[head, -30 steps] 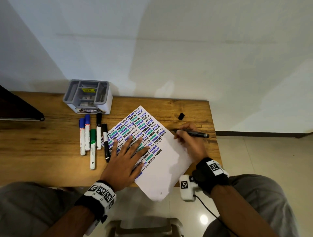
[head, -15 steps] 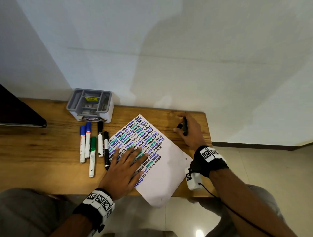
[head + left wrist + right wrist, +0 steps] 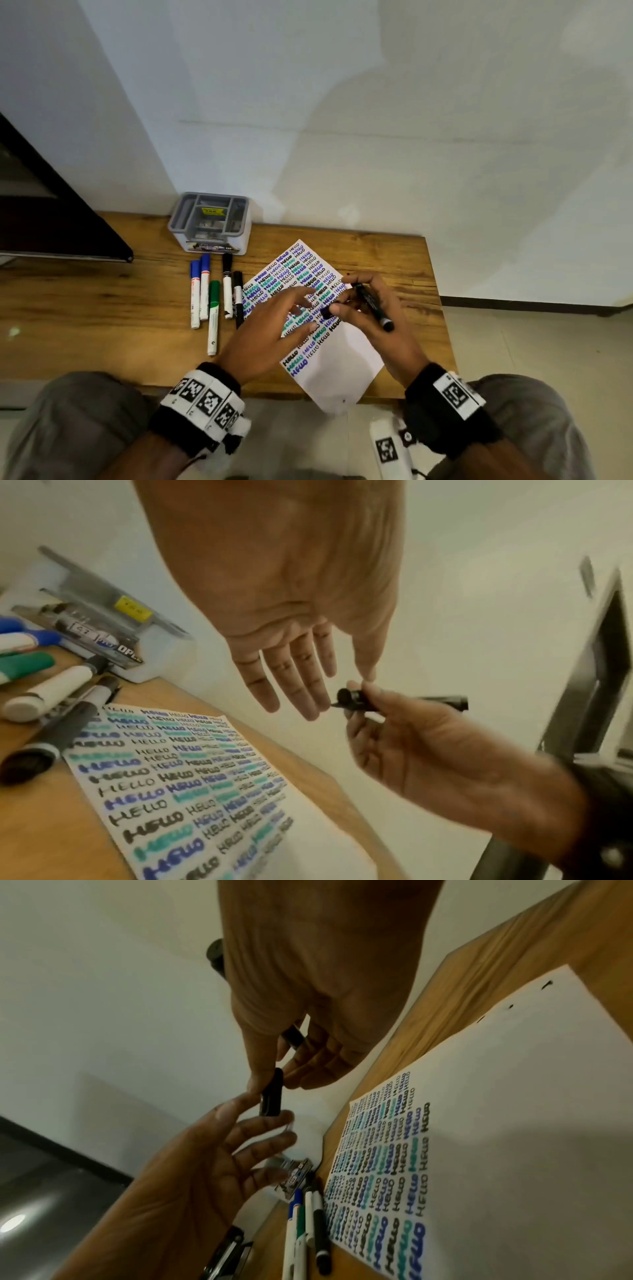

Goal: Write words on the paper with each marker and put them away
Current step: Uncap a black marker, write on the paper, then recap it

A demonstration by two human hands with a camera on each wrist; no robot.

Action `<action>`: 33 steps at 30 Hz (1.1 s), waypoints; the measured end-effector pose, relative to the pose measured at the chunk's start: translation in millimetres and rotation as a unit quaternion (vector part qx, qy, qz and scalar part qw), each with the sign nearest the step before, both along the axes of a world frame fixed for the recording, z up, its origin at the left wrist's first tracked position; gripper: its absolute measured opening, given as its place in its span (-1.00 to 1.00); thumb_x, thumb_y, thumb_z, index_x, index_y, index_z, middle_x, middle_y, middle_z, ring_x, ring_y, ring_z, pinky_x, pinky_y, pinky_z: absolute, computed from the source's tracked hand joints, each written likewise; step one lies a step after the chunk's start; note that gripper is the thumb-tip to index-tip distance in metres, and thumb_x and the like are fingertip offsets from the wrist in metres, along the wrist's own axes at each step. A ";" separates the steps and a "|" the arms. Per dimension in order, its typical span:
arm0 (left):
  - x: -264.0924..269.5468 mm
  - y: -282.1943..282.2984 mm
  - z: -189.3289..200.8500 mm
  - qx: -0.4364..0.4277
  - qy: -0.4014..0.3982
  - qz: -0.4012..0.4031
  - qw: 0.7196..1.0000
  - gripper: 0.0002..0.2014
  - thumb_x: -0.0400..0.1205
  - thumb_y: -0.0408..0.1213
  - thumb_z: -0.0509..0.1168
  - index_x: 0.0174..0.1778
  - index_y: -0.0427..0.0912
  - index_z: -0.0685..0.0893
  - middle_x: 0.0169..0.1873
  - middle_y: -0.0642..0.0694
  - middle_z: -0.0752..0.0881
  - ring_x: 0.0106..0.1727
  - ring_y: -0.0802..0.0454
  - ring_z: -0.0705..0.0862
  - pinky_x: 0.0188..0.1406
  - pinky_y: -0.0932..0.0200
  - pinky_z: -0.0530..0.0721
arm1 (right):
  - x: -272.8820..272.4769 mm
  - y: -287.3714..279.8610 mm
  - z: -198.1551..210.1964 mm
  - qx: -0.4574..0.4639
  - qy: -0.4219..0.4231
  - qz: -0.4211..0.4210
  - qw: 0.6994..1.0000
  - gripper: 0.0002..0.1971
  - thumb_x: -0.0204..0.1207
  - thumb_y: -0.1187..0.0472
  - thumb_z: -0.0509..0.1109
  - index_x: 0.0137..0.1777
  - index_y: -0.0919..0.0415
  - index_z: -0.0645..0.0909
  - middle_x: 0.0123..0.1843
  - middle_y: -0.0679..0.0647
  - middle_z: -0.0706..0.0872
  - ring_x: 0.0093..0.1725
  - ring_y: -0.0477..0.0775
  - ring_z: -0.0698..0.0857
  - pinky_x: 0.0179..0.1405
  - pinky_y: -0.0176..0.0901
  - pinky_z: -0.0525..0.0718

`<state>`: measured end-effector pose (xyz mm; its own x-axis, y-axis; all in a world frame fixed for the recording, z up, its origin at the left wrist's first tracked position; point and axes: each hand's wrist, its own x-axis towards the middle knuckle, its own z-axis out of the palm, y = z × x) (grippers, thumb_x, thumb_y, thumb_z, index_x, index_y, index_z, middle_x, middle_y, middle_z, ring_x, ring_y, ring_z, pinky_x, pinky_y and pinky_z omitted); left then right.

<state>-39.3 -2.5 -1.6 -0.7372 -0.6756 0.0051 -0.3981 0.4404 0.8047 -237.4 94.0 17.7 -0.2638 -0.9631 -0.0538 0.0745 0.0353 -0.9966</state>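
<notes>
My right hand [image 3: 346, 301] hovers over the paper [image 3: 342, 363] and grips a black marker [image 3: 373, 306] across its palm. Its thumb and a finger also pinch the marker's black cap [image 3: 325, 311], seen as the cap [image 3: 272, 1093] in the right wrist view. My left hand [image 3: 306, 308] is raised off the sheet with straight fingers [image 3: 301, 693] right beside the cap [image 3: 352, 702], holding nothing. Rows of "HELLO" in black, blue and teal cover the paper's far half.
Several markers lie side by side left of the paper: two blue [image 3: 200, 291], a green one [image 3: 214, 308], a white black-capped one [image 3: 227, 284] and a black one [image 3: 238, 294]. A grey organizer [image 3: 209, 222] stands at the wall. The wooden table [image 3: 102, 325] ends just right of my hands.
My right hand reached to the far table edge, took the black cap, and came back over the paper with marker and cap. My left hand lifted off the sheet towards it.
</notes>
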 end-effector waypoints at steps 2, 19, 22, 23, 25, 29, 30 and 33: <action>4.6 5.4 18.1 0.094 0.061 0.033 0.993 -0.62 0.63 -0.10 0.42 0.35 0.17 0.53 0.06 0.20 0.74 0.12 0.22 0.71 0.09 0.13 0.69 | 15.4 3.7 1.3 -0.015 -0.011 0.011 1.000 -0.57 0.52 0.39 0.58 0.34 0.30 0.53 0.13 0.39 0.73 0.19 0.43 0.73 0.20 0.33 0.77; 31.5 5.4 -4.8 0.248 0.235 0.155 0.927 -0.76 0.46 -0.54 0.50 -0.03 -0.23 0.68 -0.08 -0.03 0.85 0.01 0.02 0.81 -0.04 0.20 0.75 | 35.5 3.1 6.4 0.033 -0.043 -0.013 0.998 -0.71 0.74 0.12 0.27 0.22 0.22 0.78 -0.07 0.12 0.77 -0.12 0.06 0.67 -0.05 -0.11 0.67; 29.3 4.5 -7.9 0.249 0.241 0.148 0.926 -0.75 0.46 -0.58 0.49 -0.04 -0.22 0.68 -0.10 -0.03 0.85 -0.01 0.03 0.81 -0.04 0.20 0.74 | 37.0 2.5 2.7 0.031 -0.053 -0.019 0.998 -0.86 0.71 0.32 0.33 0.18 0.32 0.66 0.02 0.19 0.81 -0.11 0.09 0.74 -0.09 -0.16 0.72; 29.1 4.4 -8.8 0.250 0.243 0.146 0.926 -0.75 0.47 -0.59 0.49 -0.04 -0.21 0.69 -0.11 -0.02 0.85 -0.02 0.03 0.81 -0.03 0.20 0.74 | 37.4 1.7 1.4 0.032 -0.052 -0.020 0.998 -0.90 0.70 0.35 0.34 0.15 0.33 0.62 0.00 0.21 0.81 -0.11 0.09 0.76 -0.11 -0.17 0.73; 29.3 4.6 -9.4 0.254 0.249 0.140 0.924 -0.75 0.47 -0.60 0.48 -0.04 -0.23 0.68 -0.12 0.01 0.85 -0.03 0.07 0.81 -0.05 0.23 0.74 | 38.4 -0.1 0.1 0.034 -0.045 -0.020 0.998 -0.97 0.69 0.37 0.35 0.07 0.32 0.59 0.00 0.23 0.80 -0.12 0.08 0.78 -0.12 -0.18 0.74; 30.1 5.6 -9.8 0.255 0.258 0.122 0.924 -0.75 0.46 -0.60 0.48 -0.04 -0.24 0.67 -0.12 0.03 0.85 -0.03 0.09 0.81 -0.07 0.24 0.73 | 41.7 -1.7 0.2 0.028 -0.018 -0.013 0.999 -0.91 0.65 0.35 0.41 0.05 0.40 0.60 -0.01 0.21 0.83 -0.11 0.07 0.81 -0.12 -0.20 0.76; 30.4 5.6 -10.2 0.255 0.261 0.120 0.924 -0.75 0.45 -0.59 0.48 -0.04 -0.23 0.67 -0.11 0.02 0.85 -0.02 0.08 0.81 -0.06 0.22 0.74 | 42.9 -2.0 0.0 0.028 -0.008 -0.014 0.999 -0.88 0.63 0.34 0.44 0.05 0.41 0.62 0.01 0.20 0.84 -0.09 0.08 0.82 -0.13 -0.21 0.76; 31.8 3.3 -11.9 0.261 0.270 0.118 0.919 -0.77 0.46 -0.56 0.47 -0.03 -0.26 0.68 -0.09 -0.04 0.85 -0.02 0.00 0.81 -0.03 0.11 0.80 | 43.0 -2.8 -3.3 0.026 0.009 -0.025 0.999 -0.86 0.56 0.33 0.53 0.02 0.39 0.68 0.02 0.18 0.84 -0.09 0.02 0.82 -0.17 -0.24 0.73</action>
